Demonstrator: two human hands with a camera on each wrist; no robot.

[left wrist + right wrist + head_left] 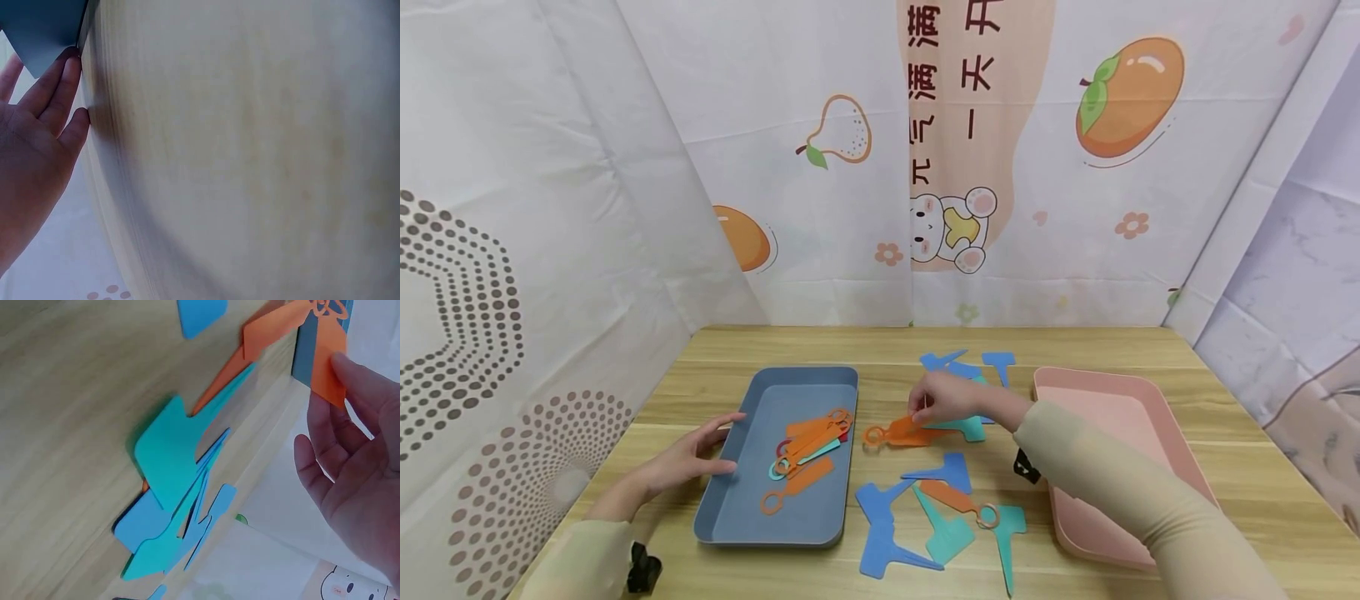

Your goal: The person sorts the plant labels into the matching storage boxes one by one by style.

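My right hand [943, 396] pinches an orange ring-ended plant tag [329, 359] between thumb and fingers, over the middle of the table. Close beside it lies another orange tag [275, 328], next to a teal T-shaped plant label [169, 440]. On the left, my left hand [688, 458] touches the outer left side of the blue-grey tray [775, 533], its fingers spread and fairly straight. Inside that tray are several orange tags [808, 477], with teal and red pieces partly under them. In the left wrist view the left fingertips [72, 53] meet the tray's wall.
A pink tray [1112, 383] stands on the right, under the right forearm. Blue T-shaped labels [880, 554], teal labels [951, 540] and an orange tag [947, 496] lie between the trays. More blue labels [1000, 362] lie behind the right hand. A printed curtain [835, 292] hangs behind the table.
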